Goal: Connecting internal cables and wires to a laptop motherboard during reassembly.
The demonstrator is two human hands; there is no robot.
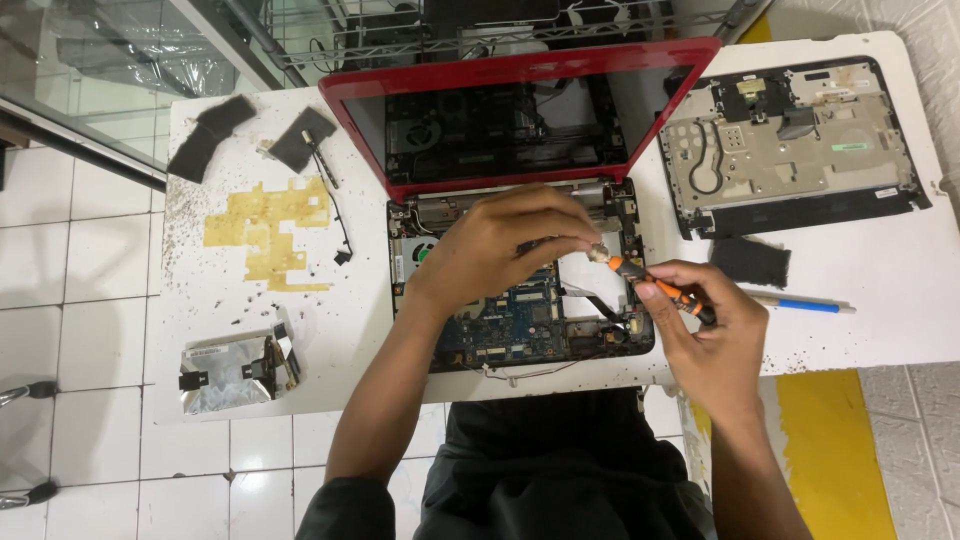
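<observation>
A red laptop [520, 75] lies open on the white table [870, 300], its lower half stripped so the blue circuit board [515, 320] shows. My left hand [500, 245] hovers over the board with fingertips pinched at the tip of an orange and black screwdriver [655, 287]. My right hand [705, 335] grips that screwdriver by its handle, just right of the laptop base. What the left fingertips pinch at the tip is too small to make out.
The removed laptop cover [795, 145] lies at the right. A black pad [750, 262] and a blue pen [805, 303] sit near my right hand. At the left are dark foam pieces [210, 135], a thin cable [335, 215], yellow tape residue [265, 230] and a silver foil part [235, 370].
</observation>
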